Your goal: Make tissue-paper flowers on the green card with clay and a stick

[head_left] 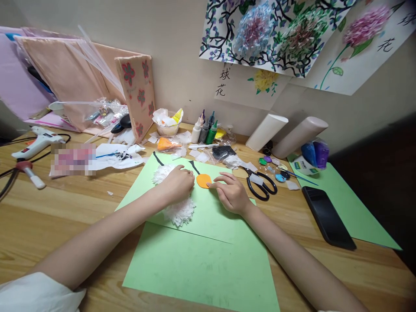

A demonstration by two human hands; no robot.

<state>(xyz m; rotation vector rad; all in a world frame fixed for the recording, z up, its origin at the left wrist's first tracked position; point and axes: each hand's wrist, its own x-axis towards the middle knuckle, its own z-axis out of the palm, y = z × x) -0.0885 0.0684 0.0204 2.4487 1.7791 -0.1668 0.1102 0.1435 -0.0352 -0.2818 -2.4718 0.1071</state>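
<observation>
Touching the right edge of the orange piece with the right hand, loosely spreading its fingers, on the far part of the overlapping green sheets, at the near end of a forked black strip. Resting the left hand over white ruffled paper, just left of the orange piece, and curling its fingers downward; being unable to tell whether they are pinching anything. Having another black strip at the far end of the white ruffled paper. Working beside black-handled scissors on the right, with a black phone farther right. Facing small paint bottles and a bowl of scraps on the far side, a white glue gun at far left, and a floral picture on the wall at far right.
</observation>
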